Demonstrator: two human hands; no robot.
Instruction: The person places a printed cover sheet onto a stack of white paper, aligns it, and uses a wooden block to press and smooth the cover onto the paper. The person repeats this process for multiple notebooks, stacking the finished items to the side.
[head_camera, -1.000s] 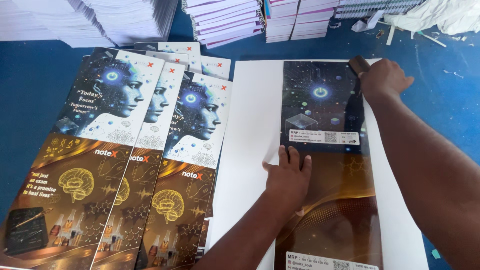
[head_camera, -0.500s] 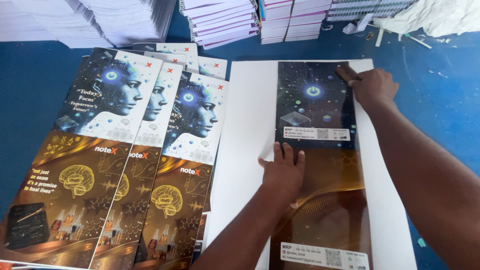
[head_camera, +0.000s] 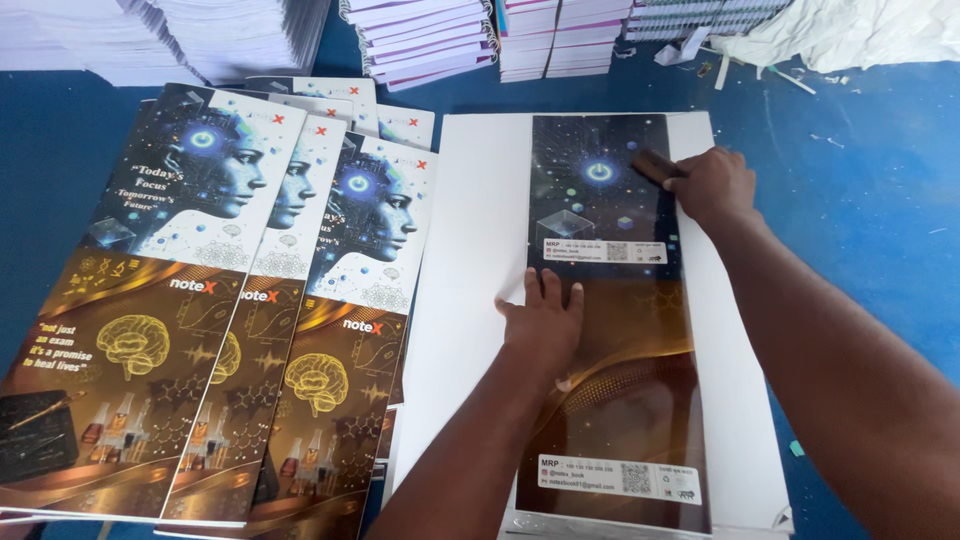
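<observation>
Printed cover strip (head_camera: 612, 300): long, glossy, dark blue at the far end and gold-brown at the near end, lying lengthwise on a white sheet (head_camera: 470, 250) right of centre on the blue worktop (head_camera: 870, 200).

Left hand (head_camera: 545, 320): open, palm down, fingers spread flat on the middle of the strip, at its left edge.

Right hand (head_camera: 715, 185): closed around a small dark block (head_camera: 655, 165) (only its left end shows past the fingers), which is pressed onto the far right part of the strip.

Fanned covers (head_camera: 220, 320): overlapping printed sheets to the left of the white sheet, each showing a pale head in profile over a gold brain drawing; the rightmost just meets the white sheet's edge.

Stacked books (head_camera: 440, 40): piles along the far edge, white and purple-edged (spiral-bound ones at far right).

Crumpled white cloth (head_camera: 850, 35): far right corner, with small scraps scattered on the worktop beside it.
</observation>
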